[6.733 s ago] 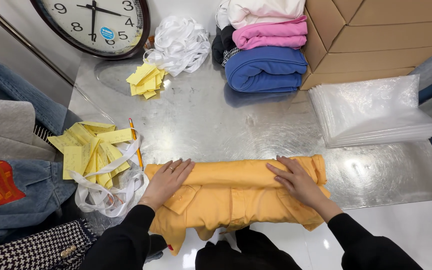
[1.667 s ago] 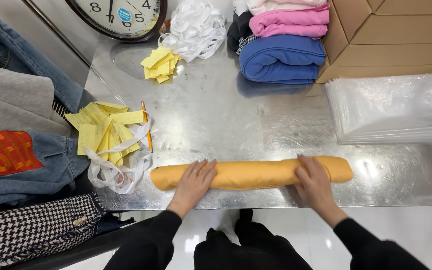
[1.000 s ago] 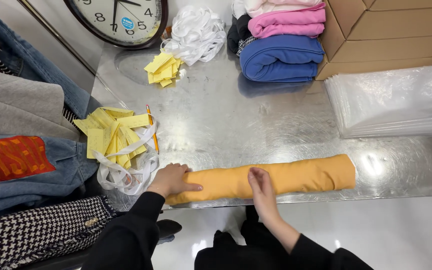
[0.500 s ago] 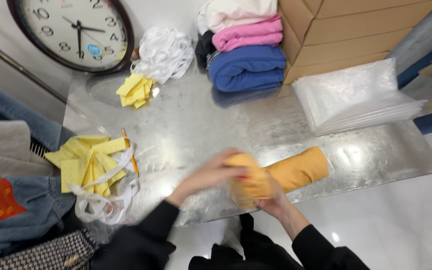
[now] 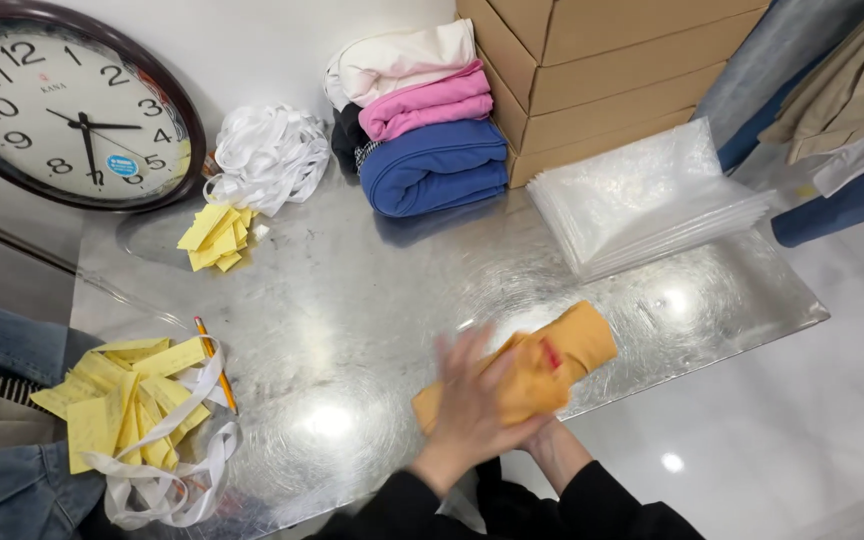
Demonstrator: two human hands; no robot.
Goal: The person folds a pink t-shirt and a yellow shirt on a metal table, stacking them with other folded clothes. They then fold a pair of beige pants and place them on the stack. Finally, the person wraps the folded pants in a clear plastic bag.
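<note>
So I've got the mustard-yellow rolled garment (image 5: 537,365) right at the near edge of the shiny metal tabletop (image 5: 372,300), close to my body so I can work on it without reaching; my left hand (image 5: 477,400) sits on top of the roll, fingers spread over the cloth and pressing it down, though it's blurry so I can't tell exactly how tight that grip is; my right hand (image 5: 552,445) is tucked underneath, mostly hidden by the fabric, so honestly I can't tell if it's clenched on the roll or just cupping it; one end of the roll pokes out toward the stack of clear plastic bags (image 5: 652,205), which lies near on the right; folded blue, pink and cream clothes (image 5: 422,125) are stacked at the back against cardboard boxes (image 5: 592,70), well apart from my hands; yellow paper slips (image 5: 117,410) and a pencil (image 5: 214,362) lie off to the left by some white straps (image 5: 167,490); a wall clock (image 5: 62,100) leans at the far left.
</note>
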